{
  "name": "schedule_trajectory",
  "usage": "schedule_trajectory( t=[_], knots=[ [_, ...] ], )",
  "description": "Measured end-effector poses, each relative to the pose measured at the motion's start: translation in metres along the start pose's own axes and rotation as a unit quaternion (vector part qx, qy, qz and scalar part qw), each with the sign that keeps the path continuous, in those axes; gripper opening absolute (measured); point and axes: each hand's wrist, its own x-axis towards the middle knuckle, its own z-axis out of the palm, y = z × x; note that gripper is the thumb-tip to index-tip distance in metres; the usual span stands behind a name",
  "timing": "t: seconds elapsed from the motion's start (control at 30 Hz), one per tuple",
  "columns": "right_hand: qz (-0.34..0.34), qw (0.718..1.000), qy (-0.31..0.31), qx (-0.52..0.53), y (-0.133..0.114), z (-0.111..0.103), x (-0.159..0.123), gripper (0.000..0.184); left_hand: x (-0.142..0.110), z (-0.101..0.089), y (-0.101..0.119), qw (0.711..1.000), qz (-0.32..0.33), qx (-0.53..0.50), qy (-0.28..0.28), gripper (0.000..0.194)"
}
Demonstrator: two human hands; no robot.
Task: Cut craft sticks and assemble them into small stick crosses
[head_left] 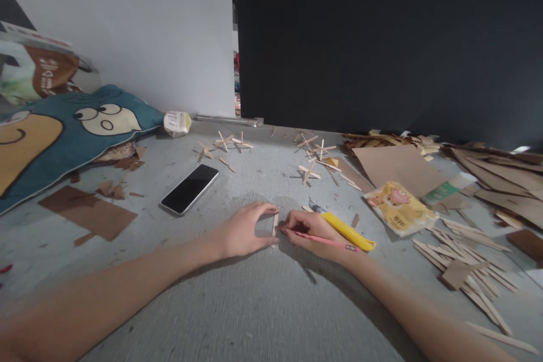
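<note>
My left hand is on the grey table, thumb and forefinger closed on the two ends of a short wooden stick. In my right hand is a slim pink pencil or pen, its tip close to the stick's side. Whether the tip touches the wood I cannot tell. A yellow utility knife lies just beyond my right hand, partly hidden by it. Small crossed wooden-stick pieces stand farther back, among them one ahead of my right hand and another to the left.
A phone lies left of my hands, near brown cardboard and a blue cartoon cushion. On the right are a yellow packet, a glue-stick-like tube, loose wooden sticks and cardboard sheets. A dark panel rises behind.
</note>
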Motion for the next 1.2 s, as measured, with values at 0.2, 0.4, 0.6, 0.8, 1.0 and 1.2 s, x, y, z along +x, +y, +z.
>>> schedule_trajectory(
  t=[0.2, 0.4, 0.6, 0.8, 1.0, 1.2],
  knots=[
    [0.011, 1.000, -0.002, 0.017, -0.0026, -0.0001, -0.0001, 0.027, 0.0007, -0.0005, 0.0018, 1.000, -0.002, 0.001, -0.001, 0.054],
    [0.020, 1.000, -0.001, 0.008, -0.0039, -0.0010, -0.0002, 0.024, 0.0013, -0.0001, 0.0013, 1.000, -0.007, -0.003, -0.004, 0.055],
    [0.014, 1.000, 0.003, 0.016, -0.0007, 0.0012, -0.0004, 0.021, 0.0007, 0.0015, -0.0016, 1.000, -0.002, -0.006, 0.000, 0.055],
    [0.018, 0.999, 0.004, 0.031, 0.0004, 0.0024, 0.0003, 0.020, 0.0006, 0.0020, -0.0005, 1.000, 0.000, 0.002, 0.008, 0.054],
    [0.018, 0.999, 0.002, 0.030, 0.0001, 0.0015, -0.0004, 0.020, 0.0004, 0.0009, 0.0020, 1.000, 0.000, 0.003, 0.005, 0.052],
    [0.021, 1.000, -0.002, 0.021, -0.0006, 0.0006, -0.0004, 0.024, 0.0000, 0.0003, 0.0024, 1.000, -0.002, 0.005, 0.002, 0.054]
  ],
)
